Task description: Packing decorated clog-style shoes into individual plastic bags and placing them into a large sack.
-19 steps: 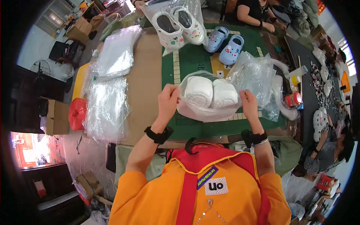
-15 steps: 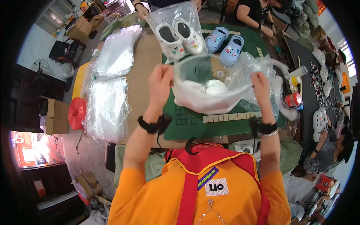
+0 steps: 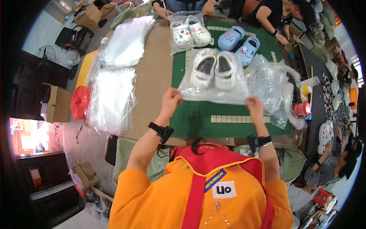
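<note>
A pair of white clogs lies inside a clear plastic bag on the green mat, heels toward me. The bag's mouth edge faces me and is drawn nearly straight. My left hand pinches its left corner, while the fingers of my right hand are closed on its right corner. Beyond it, a second clear bag holds white clogs with colourful charms. Two light blue clogs with charms rest unbagged at the far right.
Stacks of clear plastic bags cover the table's left side. Crumpled clear plastic and a red-lidded jar sit at the right. A row of beige tiles lies on the green mat. A co-worker's hand is across the table.
The bag in my hands has gone from gaping wide to flattened over the clogs, its mouth pulled taut. Across the table, the other bagged pair has been lowered onto the surface, farther away.
</note>
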`<action>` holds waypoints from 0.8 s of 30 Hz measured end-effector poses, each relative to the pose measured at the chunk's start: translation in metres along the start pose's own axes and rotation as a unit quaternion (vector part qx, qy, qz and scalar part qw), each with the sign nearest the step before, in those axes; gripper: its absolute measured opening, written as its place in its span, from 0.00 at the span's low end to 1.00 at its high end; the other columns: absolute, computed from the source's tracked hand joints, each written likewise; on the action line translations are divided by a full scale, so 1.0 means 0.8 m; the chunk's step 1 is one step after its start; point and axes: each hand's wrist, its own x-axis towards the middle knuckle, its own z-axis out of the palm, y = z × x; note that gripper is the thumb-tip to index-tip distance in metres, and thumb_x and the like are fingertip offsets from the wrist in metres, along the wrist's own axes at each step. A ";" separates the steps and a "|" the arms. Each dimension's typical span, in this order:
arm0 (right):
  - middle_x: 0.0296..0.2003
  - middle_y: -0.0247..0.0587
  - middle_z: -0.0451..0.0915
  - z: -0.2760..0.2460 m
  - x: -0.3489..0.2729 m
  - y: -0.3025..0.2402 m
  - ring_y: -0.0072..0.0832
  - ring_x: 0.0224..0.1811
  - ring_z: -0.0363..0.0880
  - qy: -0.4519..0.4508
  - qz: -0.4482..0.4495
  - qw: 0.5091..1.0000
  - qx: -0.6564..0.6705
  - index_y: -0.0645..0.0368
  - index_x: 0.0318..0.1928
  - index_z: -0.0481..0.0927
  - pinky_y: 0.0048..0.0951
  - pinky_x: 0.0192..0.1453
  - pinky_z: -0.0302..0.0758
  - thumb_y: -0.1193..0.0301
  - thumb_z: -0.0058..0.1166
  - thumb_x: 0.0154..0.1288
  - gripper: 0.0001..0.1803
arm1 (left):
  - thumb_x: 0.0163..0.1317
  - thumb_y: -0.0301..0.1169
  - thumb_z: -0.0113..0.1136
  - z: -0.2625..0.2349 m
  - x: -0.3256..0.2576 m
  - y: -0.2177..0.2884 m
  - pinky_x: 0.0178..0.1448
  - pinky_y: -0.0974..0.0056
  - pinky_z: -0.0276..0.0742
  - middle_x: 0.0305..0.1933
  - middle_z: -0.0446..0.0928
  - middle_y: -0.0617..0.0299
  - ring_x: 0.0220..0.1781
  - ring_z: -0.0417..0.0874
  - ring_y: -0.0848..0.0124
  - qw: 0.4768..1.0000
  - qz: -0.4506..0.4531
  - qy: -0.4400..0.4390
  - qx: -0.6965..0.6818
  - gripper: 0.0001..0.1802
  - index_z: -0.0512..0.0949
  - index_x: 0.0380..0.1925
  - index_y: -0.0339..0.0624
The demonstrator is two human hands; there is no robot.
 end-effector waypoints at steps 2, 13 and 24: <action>0.22 0.35 0.74 0.046 -0.038 0.082 0.19 0.23 0.71 -0.060 0.123 0.980 0.145 0.64 0.33 0.73 0.21 0.27 0.68 0.71 0.53 0.53 0.09 | 0.51 0.21 0.51 -0.006 -0.017 -0.082 0.23 0.71 0.68 0.20 0.70 0.61 0.20 0.72 0.75 0.986 -0.152 0.046 -0.053 0.04 0.68 0.28 0.36; 0.28 0.40 0.76 0.056 -0.086 0.091 0.26 0.29 0.75 -0.156 0.092 0.982 -0.061 0.60 0.37 0.72 0.27 0.34 0.69 0.66 0.54 0.51 0.14 | 0.53 0.29 0.50 -0.040 -0.058 -0.122 0.21 0.71 0.68 0.22 0.72 0.61 0.20 0.73 0.74 0.960 -0.250 -0.045 0.116 0.13 0.69 0.39 0.37; 0.34 0.32 0.73 0.039 -0.081 0.063 0.21 0.34 0.73 -0.193 0.274 0.926 0.175 0.56 0.49 0.69 0.23 0.35 0.69 0.65 0.49 0.56 0.19 | 0.51 0.27 0.46 0.076 -0.059 -0.132 0.42 0.51 0.71 0.34 0.75 0.43 0.36 0.76 0.48 0.885 -0.050 -0.253 0.388 0.26 0.60 0.53 0.42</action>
